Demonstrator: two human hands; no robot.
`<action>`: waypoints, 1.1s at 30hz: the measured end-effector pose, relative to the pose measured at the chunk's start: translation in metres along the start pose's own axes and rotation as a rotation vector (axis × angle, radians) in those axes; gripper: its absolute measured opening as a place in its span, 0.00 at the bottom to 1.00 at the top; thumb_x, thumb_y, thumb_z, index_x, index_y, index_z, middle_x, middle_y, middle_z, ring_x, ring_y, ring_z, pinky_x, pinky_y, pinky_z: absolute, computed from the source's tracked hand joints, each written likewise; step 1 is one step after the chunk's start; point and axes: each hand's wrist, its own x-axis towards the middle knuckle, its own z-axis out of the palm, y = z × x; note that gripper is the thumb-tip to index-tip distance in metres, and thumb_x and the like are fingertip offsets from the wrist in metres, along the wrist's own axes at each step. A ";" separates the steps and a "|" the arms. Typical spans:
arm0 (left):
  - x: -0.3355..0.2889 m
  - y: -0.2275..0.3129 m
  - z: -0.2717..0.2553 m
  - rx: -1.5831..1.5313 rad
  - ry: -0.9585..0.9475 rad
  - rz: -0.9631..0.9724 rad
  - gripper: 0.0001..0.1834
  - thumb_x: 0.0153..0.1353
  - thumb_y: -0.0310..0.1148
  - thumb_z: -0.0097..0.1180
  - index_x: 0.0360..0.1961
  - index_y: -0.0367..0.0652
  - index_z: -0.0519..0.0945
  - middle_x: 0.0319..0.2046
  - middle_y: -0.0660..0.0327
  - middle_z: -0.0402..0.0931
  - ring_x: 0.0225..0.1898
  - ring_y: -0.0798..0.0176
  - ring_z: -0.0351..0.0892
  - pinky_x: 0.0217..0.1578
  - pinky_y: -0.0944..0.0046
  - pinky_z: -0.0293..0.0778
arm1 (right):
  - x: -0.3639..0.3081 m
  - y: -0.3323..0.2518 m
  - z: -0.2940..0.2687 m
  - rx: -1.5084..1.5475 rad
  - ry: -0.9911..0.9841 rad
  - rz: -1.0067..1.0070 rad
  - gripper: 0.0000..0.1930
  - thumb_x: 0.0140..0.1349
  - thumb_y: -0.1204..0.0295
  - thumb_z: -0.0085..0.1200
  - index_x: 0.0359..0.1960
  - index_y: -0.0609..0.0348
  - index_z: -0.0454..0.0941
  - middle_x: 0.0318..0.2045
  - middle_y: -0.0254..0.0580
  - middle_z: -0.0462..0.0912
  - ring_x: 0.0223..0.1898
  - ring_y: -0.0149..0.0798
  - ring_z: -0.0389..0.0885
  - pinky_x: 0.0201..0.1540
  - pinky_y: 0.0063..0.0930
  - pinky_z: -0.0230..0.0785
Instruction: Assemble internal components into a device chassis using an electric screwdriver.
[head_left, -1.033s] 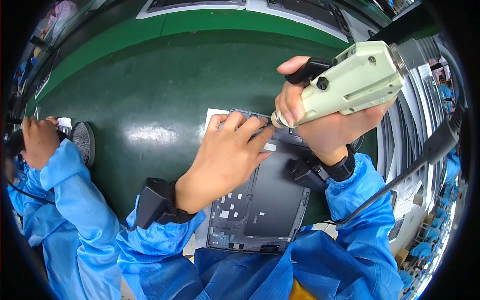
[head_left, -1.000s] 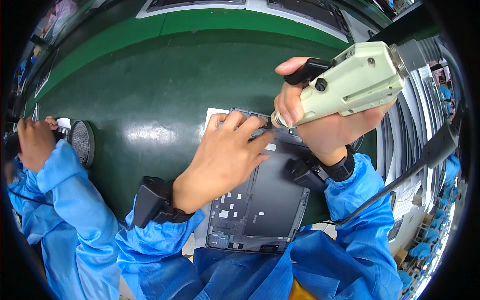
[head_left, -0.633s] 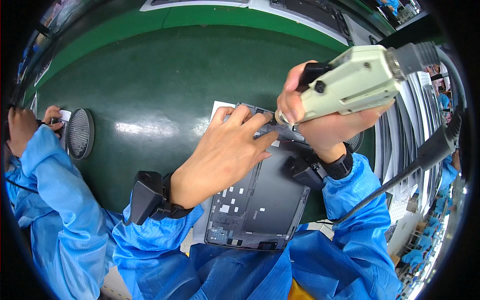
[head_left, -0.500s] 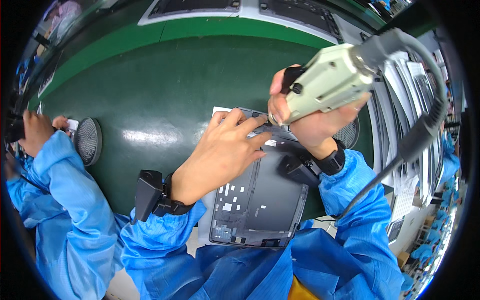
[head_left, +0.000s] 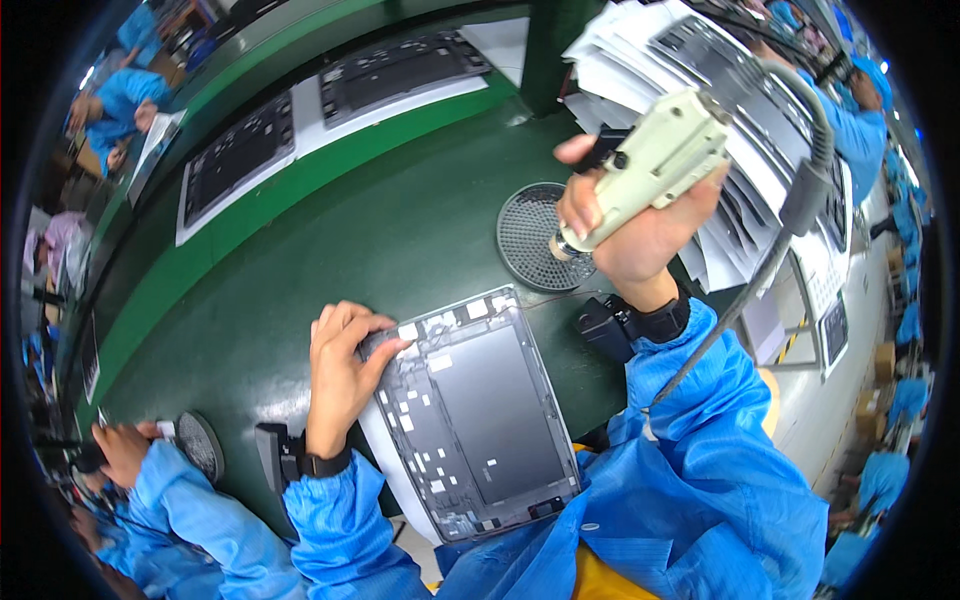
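the round dark tray (head_left: pixel 505 240) sits at upper centre of the frame; its contents are too small to tell. the dark panel (head_left: pixel 505 400) lies at lower centre, right of your left hand (head_left: pixel 338 370), which pinches its upper-left corner. your right hand (head_left: pixel 648 240) grips the pale power driver (head_left: pixel 655 160).

Between the left hand (head_left: pixel 340 370) and the round tray (head_left: pixel 525 235), a wide stretch of green table (head_left: pixel 410 240) gives open passage. Rightward the way narrows — the power screwdriver (head_left: pixel 650 165) slants above the tray, its cable (head_left: pixel 803 203) loops past the right sleeve (head_left: pixel 690 370), and stacked sheets (head_left: pixel 745 215) stand just behind.
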 end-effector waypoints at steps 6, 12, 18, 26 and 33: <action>0.003 -0.002 0.002 -0.024 -0.057 -0.052 0.11 0.39 0.25 0.66 0.27 0.37 0.79 0.24 0.59 0.71 0.30 0.60 0.69 0.32 0.64 0.64 | 0.005 0.017 -0.005 -0.074 -0.108 -0.045 0.46 0.55 0.29 0.17 0.46 0.65 0.66 0.31 0.58 0.76 0.12 0.28 0.69 0.13 0.20 0.63; 0.002 -0.005 0.003 -0.021 -0.063 -0.080 0.10 0.40 0.23 0.65 0.27 0.37 0.79 0.25 0.59 0.71 0.31 0.60 0.69 0.32 0.65 0.65 | 0.006 0.021 -0.003 -0.057 -0.101 -0.036 0.47 0.53 0.28 0.17 0.47 0.65 0.66 0.30 0.58 0.76 0.11 0.28 0.68 0.13 0.19 0.63; 0.002 -0.005 0.001 -0.022 -0.065 -0.072 0.11 0.40 0.23 0.65 0.28 0.37 0.79 0.26 0.59 0.71 0.32 0.60 0.69 0.33 0.65 0.65 | 0.006 0.023 -0.002 -0.080 -0.088 -0.026 0.47 0.54 0.28 0.17 0.46 0.64 0.66 0.29 0.58 0.76 0.11 0.28 0.68 0.13 0.20 0.63; 0.006 0.000 -0.007 -0.042 -0.102 -0.067 0.14 0.37 0.25 0.66 0.29 0.36 0.79 0.26 0.58 0.71 0.32 0.58 0.69 0.34 0.64 0.65 | 0.005 0.024 0.003 -0.045 -0.041 0.005 0.48 0.52 0.27 0.18 0.44 0.64 0.66 0.27 0.57 0.76 0.11 0.31 0.68 0.12 0.22 0.62; 0.001 -0.011 -0.018 -0.104 -0.155 0.003 0.21 0.36 0.33 0.69 0.34 0.40 0.79 0.31 0.61 0.71 0.37 0.57 0.68 0.41 0.62 0.63 | 0.006 -0.008 0.017 -0.053 -0.284 0.035 0.55 0.45 0.23 0.20 0.47 0.72 0.65 0.14 0.33 0.65 0.15 0.31 0.62 0.24 0.24 0.55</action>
